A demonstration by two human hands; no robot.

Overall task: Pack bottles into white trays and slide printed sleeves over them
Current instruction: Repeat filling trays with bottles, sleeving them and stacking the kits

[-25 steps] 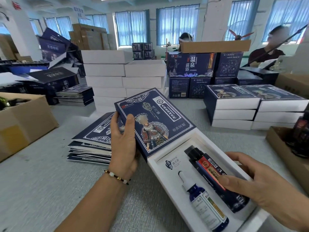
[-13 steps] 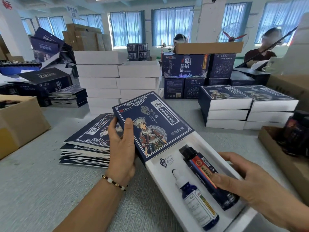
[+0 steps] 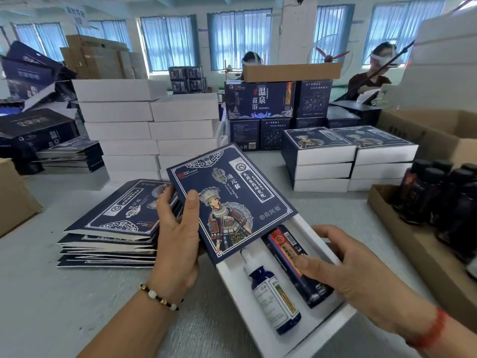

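There is one view only, so no scene is shared between cameras. It comes from a wide-angle camera worn on the person's head, looking forward and down across a grey table point(image 3: 64, 306). It sits close to the work: the left hand point(image 3: 178, 236) enters from 7 o'clock and the right hand point(image 3: 343, 270) from 4 o'clock, both large in the lower half. Toward 12 o'clock the view reaches the far windows point(image 3: 240, 40), and straight lines bow near the edges.

Navy printed sleeve point(image 3: 229, 200) perhaps halfway over white tray point(image 3: 343, 315), two bottles point(image 3: 273, 298) inside
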